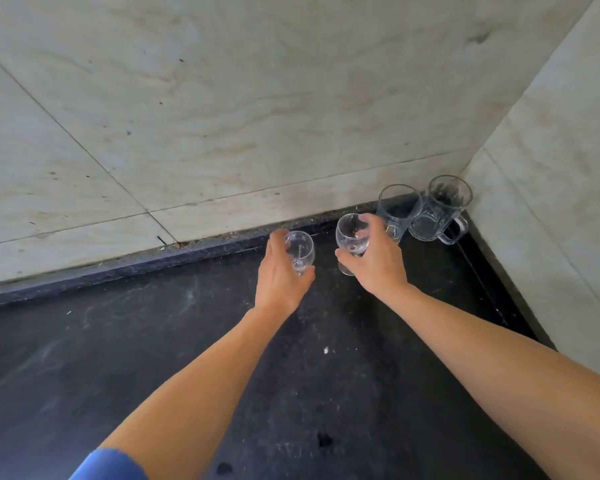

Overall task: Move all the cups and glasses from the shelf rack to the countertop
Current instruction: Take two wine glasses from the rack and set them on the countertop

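My left hand [280,271] grips a small clear stemmed glass [300,249] near the back edge of the black countertop [153,341]. Just to its right, my right hand [378,261] holds a second, slightly larger stemmed glass [350,233], fingers curled round its bowl. Both glasses stand upright, low over or on the counter; I cannot tell which. In the far right corner stand a clear tumbler [397,209] and a clear glass mug [440,211] with its handle toward me. The shelf rack is out of view.
Pale marble-patterned tiled walls [222,116] close the counter at the back and on the right [568,168], forming a corner. The dark counter stretches to the left and toward me, with a few specks on it.
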